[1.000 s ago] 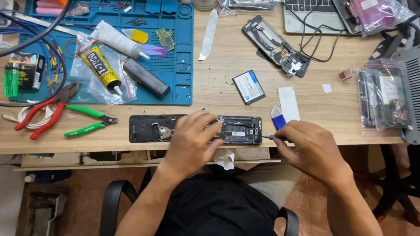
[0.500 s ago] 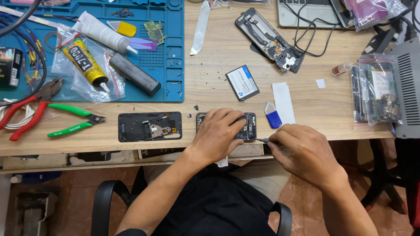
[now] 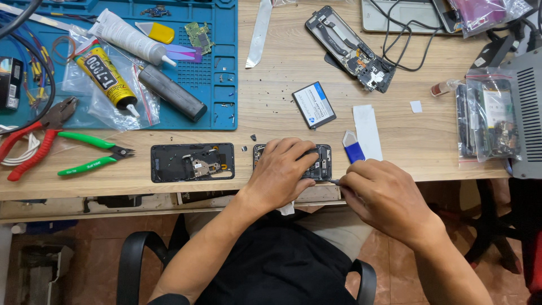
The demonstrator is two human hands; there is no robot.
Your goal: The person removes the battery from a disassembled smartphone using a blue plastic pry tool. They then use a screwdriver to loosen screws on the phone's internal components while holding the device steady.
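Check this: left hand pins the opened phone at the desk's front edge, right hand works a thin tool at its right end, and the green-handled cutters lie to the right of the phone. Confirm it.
One part is wrong. In the head view the green-handled cutters lie to the left of the opened phone, beyond the separate black back cover. The rest holds: the left hand pins the phone at the desk's front edge, and the right hand works a thin tool at its right end.

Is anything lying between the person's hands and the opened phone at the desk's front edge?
Nothing visible does. The left hand already rests on the opened phone, covering most of it, and the right hand brings a thin tool tip to its right end. The blue pry tool lies just beside, not between.
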